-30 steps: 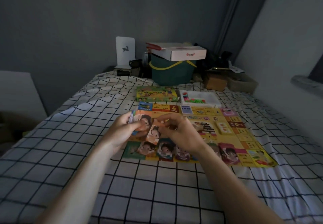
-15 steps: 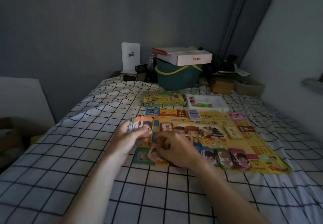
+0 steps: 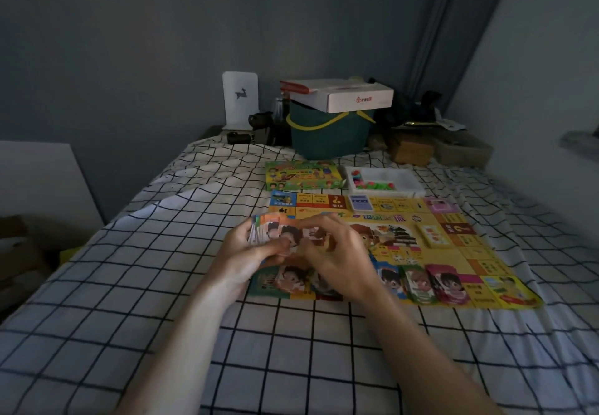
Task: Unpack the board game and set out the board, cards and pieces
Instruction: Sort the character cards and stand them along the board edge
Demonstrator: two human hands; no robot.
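A person is sitting at a bed covered by a checked sheet [image 3: 155,285], both forearms reaching over the near left corner of a yellow game board [image 3: 453,272]. The left hand [image 3: 249,249] is gripping a fanned stack of character cards [image 3: 275,231], while the right hand [image 3: 337,252] is pinching the top card with curled fingers. Three character cards [image 3: 421,283] are lying along the board's near edge to the right. A blue card deck [image 3: 360,203] is resting on the far edge. Beyond the board, the game box lid [image 3: 303,175] and a white tray of coloured pieces [image 3: 385,181] are sitting side by side. A green bucket [image 3: 327,135] is carrying a white carton [image 3: 350,97].
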